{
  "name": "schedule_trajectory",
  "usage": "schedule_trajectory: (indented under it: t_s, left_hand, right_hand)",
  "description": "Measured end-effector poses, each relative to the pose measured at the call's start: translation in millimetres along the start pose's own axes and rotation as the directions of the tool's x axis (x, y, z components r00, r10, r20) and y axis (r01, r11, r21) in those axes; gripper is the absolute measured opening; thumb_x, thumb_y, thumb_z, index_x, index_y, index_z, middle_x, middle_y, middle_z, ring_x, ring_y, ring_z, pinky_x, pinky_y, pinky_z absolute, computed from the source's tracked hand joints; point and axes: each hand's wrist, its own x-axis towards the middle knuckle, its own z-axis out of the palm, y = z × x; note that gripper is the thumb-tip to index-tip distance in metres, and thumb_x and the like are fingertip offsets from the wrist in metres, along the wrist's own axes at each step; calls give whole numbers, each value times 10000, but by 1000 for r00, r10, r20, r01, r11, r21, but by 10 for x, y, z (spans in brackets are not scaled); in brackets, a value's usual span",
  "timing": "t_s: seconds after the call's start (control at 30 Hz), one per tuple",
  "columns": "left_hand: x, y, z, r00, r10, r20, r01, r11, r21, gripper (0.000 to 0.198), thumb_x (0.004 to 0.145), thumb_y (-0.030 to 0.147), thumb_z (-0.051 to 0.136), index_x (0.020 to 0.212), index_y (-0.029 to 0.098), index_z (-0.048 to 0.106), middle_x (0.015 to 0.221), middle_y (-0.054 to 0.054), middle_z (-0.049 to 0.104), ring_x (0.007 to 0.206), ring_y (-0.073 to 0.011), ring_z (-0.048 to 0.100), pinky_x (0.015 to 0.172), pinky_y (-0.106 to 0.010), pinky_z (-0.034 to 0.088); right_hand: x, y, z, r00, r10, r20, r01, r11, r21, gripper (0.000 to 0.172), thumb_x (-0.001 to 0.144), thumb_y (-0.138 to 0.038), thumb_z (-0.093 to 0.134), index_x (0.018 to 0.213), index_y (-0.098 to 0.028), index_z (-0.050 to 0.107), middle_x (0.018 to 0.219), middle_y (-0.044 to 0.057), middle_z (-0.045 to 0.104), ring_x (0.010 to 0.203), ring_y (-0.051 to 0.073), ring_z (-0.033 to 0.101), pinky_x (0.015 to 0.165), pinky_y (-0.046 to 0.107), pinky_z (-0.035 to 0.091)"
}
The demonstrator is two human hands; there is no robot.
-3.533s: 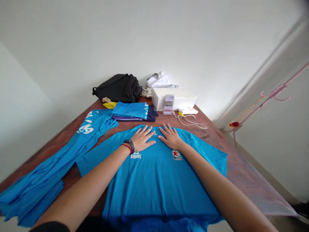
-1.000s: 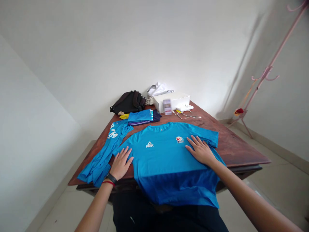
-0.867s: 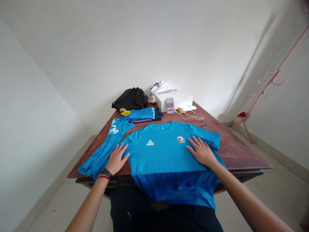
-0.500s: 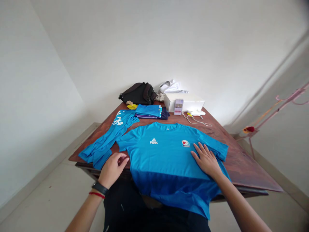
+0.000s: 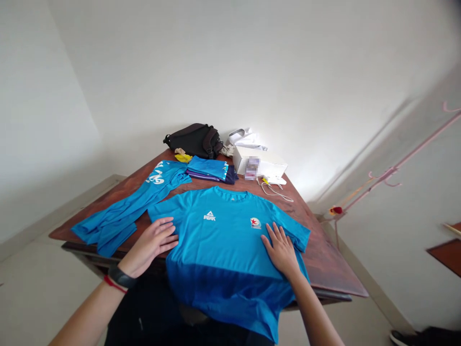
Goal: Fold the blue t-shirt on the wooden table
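Note:
A blue T-shirt (image 5: 216,245) with a white PEAK logo and a round badge lies spread face up, its hem hanging over the table's front edge. My right hand (image 5: 281,250) rests flat on the chest beside the badge, fingers extended. At the shirt's other side, below the sleeve, is my left hand (image 5: 153,245), fingers stretched out toward the side seam; whether it touches the cloth I cannot tell. A second blue garment (image 5: 137,206) with white print lies loosely bunched to the left.
Behind the shirt is a folded clothes stack (image 5: 209,168) on the wooden table (image 5: 331,269). Farther back are a black backpack (image 5: 192,139), a yellow item (image 5: 183,157), a white box (image 5: 273,163) and a white cord (image 5: 275,193). A pink rack (image 5: 414,156) stands at the right.
My left hand has uncurled and its fingers now reach toward the shirt's side. My right hand stays on the chest. The view has turned to the right.

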Motion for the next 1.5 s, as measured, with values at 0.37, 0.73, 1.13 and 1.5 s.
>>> schedule_trajectory:
  t_s: [0.37, 0.73, 1.13, 1.5]
  left_hand:
    - [105, 152, -230, 996, -82, 23, 83, 996, -36, 467, 757, 312, 816, 1181, 201, 655, 1268, -136, 669, 1159, -292, 651, 824, -324, 583]
    - [615, -235, -654, 866, 389, 313, -412, 203, 888, 506, 894, 585, 506, 1272, 282, 653, 1558, -92, 428, 1478, -426, 254, 1153, -654, 227]
    - [810, -40, -684, 735, 555, 389, -510, 75, 857, 263, 875, 459, 506, 809, 212, 568, 1438, -191, 509, 1401, -379, 406, 1146, -562, 317]
    - [-209, 88, -472, 998, -66, 24, 67, 998, -14, 593, 773, 470, 776, 1291, 262, 575, 1460, -122, 533, 1299, -342, 556, 998, -487, 538]
  right_hand:
    - [-2, -11, 5, 1000, 22, 13, -22, 1000, -15, 636, 1021, -564, 287, 1584, -270, 279, 1661, 41, 205, 1530, 288, 157, 1202, 504, 230]
    - [-13, -45, -38, 1000, 26, 16, -26, 1000, -13, 625, 1024, -553, 316, 1581, -271, 283, 1658, 43, 211, 1530, 288, 153, 1205, 501, 233]
    - [-16, -29, -17, 1000, 22, 5, -22, 1000, -22, 625, 1020, -548, 309, 1577, -264, 301, 1658, 41, 211, 1528, 291, 167, 1201, 504, 248]
    - [-13, 35, 64, 1000, 4, -13, -5, 999, -44, 645, 1010, -567, 279, 1581, -266, 291, 1662, 37, 203, 1532, 287, 149, 1196, 507, 257]
